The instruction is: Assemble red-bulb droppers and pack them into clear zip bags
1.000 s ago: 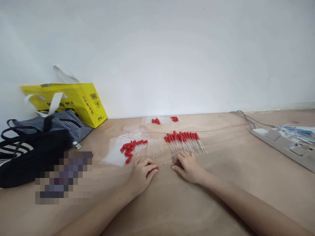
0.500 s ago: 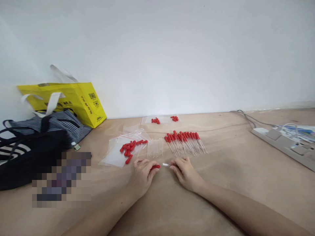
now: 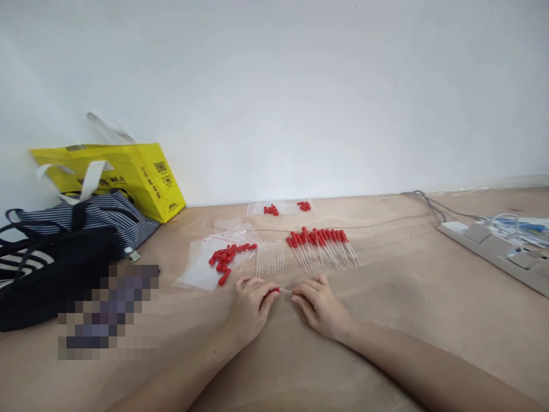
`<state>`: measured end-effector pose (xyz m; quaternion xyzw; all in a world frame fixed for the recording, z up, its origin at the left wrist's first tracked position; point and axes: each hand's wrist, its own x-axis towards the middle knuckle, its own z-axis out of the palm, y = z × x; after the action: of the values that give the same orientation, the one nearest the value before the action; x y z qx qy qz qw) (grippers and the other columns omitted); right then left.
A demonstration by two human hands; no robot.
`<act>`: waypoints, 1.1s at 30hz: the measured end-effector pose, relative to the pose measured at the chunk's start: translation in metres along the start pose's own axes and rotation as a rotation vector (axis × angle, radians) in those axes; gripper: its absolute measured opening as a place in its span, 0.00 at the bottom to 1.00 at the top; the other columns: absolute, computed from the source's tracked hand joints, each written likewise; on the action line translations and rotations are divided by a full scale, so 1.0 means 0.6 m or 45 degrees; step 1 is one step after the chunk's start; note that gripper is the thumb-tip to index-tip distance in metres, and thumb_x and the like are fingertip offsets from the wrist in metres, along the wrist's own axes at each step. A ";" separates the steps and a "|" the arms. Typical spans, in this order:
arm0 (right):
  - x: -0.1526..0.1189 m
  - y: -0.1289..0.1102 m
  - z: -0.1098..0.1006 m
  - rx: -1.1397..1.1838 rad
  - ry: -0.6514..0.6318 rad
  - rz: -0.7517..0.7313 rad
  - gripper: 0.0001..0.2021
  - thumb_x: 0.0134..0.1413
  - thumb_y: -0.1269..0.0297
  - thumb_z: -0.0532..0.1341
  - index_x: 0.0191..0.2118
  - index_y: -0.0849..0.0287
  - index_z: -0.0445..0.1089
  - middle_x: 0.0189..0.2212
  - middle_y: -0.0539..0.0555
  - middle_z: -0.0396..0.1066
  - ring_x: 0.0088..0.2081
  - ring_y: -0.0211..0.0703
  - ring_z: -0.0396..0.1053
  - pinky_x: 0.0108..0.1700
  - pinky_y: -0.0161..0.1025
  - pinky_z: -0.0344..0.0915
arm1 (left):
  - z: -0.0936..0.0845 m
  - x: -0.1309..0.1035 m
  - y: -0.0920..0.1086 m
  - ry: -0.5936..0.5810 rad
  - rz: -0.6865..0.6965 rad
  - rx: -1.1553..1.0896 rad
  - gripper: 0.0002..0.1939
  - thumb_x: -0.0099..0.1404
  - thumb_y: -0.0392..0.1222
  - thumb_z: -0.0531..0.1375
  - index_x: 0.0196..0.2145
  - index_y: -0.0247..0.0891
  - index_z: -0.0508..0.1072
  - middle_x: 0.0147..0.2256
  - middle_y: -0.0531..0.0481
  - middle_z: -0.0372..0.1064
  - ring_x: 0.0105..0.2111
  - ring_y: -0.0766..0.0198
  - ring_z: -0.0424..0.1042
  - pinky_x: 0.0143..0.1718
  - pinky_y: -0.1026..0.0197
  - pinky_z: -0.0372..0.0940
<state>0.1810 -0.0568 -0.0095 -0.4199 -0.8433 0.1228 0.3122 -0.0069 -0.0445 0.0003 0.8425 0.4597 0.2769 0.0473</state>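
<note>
Between thumb and fingers my left hand (image 3: 253, 306) pinches a red rubber dropper bulb (image 3: 274, 290). My right hand (image 3: 319, 303) is closed on a clear glass dropper tube (image 3: 285, 292), whose left end meets the bulb's mouth; how deep it sits I cannot tell. Just beyond the hands lies a row of bare clear tubes (image 3: 270, 257). To their right, several droppers with red bulbs fitted (image 3: 323, 246) lie side by side. Loose red bulbs (image 3: 223, 260) rest on a clear zip bag (image 3: 197, 269) at the left.
More red bulbs (image 3: 271, 210) lie on a plastic bag near the wall. At the left stand a yellow bag (image 3: 128, 177), a striped bag (image 3: 128, 214) and a black bag (image 3: 86, 263), by a pixelated patch. A power strip (image 3: 493, 252) with cables lies at the right.
My right hand has moved slightly left, bringing the tube up against the red bulb and closing the gap between them. My left hand has barely shifted.
</note>
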 end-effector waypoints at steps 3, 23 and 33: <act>-0.002 -0.004 -0.001 -0.019 0.030 -0.040 0.10 0.57 0.70 0.47 0.34 0.59 0.65 0.28 0.50 0.68 0.30 0.37 0.62 0.36 0.37 0.48 | -0.001 -0.002 0.005 0.023 0.005 -0.031 0.09 0.63 0.38 0.49 0.32 0.40 0.69 0.30 0.54 0.72 0.33 0.63 0.68 0.42 0.54 0.50; 0.018 0.008 0.004 0.020 0.058 -0.269 0.10 0.56 0.69 0.48 0.31 0.61 0.65 0.25 0.51 0.67 0.26 0.36 0.59 0.33 0.36 0.46 | -0.003 -0.007 0.015 0.055 0.168 -0.121 0.08 0.62 0.37 0.49 0.30 0.40 0.68 0.25 0.56 0.69 0.30 0.65 0.66 0.45 0.54 0.45; 0.007 0.023 -0.019 -0.040 0.075 -0.262 0.10 0.56 0.70 0.49 0.34 0.60 0.67 0.27 0.51 0.69 0.27 0.36 0.60 0.35 0.38 0.46 | -0.019 -0.005 -0.006 -0.044 0.174 -0.095 0.05 0.60 0.40 0.53 0.31 0.41 0.68 0.27 0.57 0.71 0.31 0.65 0.67 0.46 0.53 0.44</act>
<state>0.1949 -0.0456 -0.0055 -0.3391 -0.8743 0.0645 0.3411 -0.0166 -0.0472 0.0074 0.8742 0.3896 0.2819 0.0674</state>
